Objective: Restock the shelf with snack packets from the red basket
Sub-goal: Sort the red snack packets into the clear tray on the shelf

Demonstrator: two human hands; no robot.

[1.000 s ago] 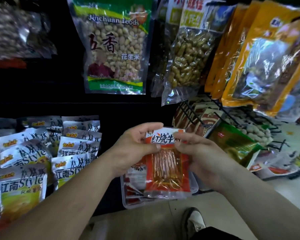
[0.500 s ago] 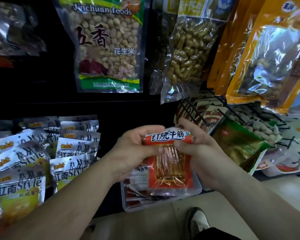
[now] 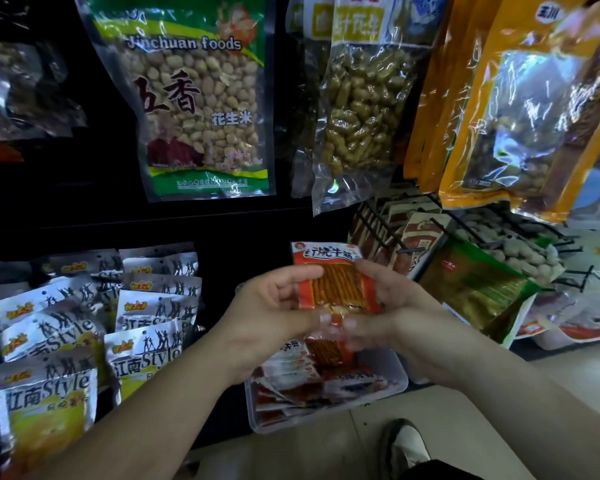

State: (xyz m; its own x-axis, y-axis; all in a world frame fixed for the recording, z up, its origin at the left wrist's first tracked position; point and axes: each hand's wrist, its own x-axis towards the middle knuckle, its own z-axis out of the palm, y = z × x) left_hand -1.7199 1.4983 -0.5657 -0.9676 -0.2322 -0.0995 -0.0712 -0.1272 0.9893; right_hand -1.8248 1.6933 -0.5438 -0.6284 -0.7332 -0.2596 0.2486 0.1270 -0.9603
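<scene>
Below the grip, a clear tub point(image 3: 395, 382) of similar red packets is seen, partly covered by both hands. Left of the grip, silver-and-yellow packets point(image 3: 142, 362) are stacked on the shelf. A bag of peanuts point(image 3: 201, 109) hangs above it, and a green packet point(image 3: 478, 289) lies to its right.

A red snack packet point(image 3: 336, 282) is held in front of the shelf by 2 hands. The left hand point(image 3: 274, 306) is curled round its left edge and the right hand point(image 3: 402, 313) round its right edge. Its long axis runs upward, printed end uppermost. Its lower end is hidden behind blurred fingertips.
</scene>
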